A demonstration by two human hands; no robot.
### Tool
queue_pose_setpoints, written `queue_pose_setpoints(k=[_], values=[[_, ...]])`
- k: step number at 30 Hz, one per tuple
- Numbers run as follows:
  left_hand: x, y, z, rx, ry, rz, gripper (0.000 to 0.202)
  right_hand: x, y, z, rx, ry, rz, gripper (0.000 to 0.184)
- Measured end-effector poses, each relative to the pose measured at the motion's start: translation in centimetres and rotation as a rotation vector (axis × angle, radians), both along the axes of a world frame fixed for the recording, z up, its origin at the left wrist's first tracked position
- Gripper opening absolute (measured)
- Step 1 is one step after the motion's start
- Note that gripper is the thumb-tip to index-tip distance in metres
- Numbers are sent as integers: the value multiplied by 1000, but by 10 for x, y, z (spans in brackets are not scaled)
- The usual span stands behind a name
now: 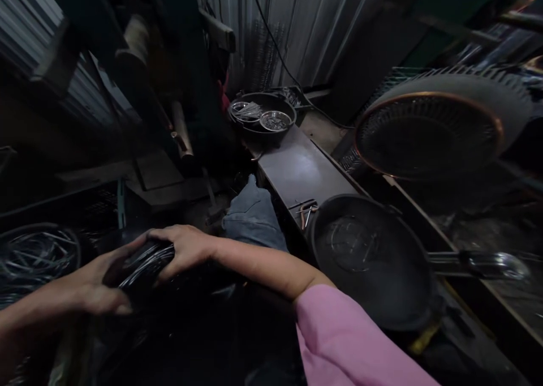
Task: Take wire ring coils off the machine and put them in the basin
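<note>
Dim corrugated-metal walls surround a steel worktop (297,168) at 1 o'clock. At 8 o'clock, my left hand (99,284) and right hand (186,247) both curl closed around a bundle of wire rings (146,264), low beside my knee (252,216).

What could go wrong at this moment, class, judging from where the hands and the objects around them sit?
1. Both the left hand and right hand grip a bundle of thin wire rings bare; wire ends might scratch skin, and the bundle may slip apart.
2. The large dark pan sits near the bench edge, close to the pink sleeve; an elbow swing could knock it.
3. The scene is dim, so small parts are easy to miss.
</note>
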State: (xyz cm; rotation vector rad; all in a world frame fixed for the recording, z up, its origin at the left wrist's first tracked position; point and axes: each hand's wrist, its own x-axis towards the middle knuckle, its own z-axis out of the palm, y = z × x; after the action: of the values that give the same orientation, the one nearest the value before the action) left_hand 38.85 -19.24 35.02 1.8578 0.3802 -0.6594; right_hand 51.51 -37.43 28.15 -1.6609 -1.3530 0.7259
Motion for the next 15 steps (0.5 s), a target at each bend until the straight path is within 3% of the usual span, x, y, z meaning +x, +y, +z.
queue_pose_setpoints(k=[3, 6, 8, 11, 15], values=[[-6, -8, 9, 53, -34, 25, 104, -1, -7, 7, 155, 7, 2, 95], [-13, -22, 22, 39, -96, 153, 115, 0, -19, 8, 325, 81, -26, 96], [-13, -28, 26, -46, -89, 277, 116, 1, -24, -2, 264, 156, -78, 103], [-12, -21, 23, -147, -151, 457, 116, -4, -23, -26, -5, 403, -193, 128], [-21, -8, 11, -68, -204, 583, 114, -26, -18, -49, -158, 663, -205, 140]])
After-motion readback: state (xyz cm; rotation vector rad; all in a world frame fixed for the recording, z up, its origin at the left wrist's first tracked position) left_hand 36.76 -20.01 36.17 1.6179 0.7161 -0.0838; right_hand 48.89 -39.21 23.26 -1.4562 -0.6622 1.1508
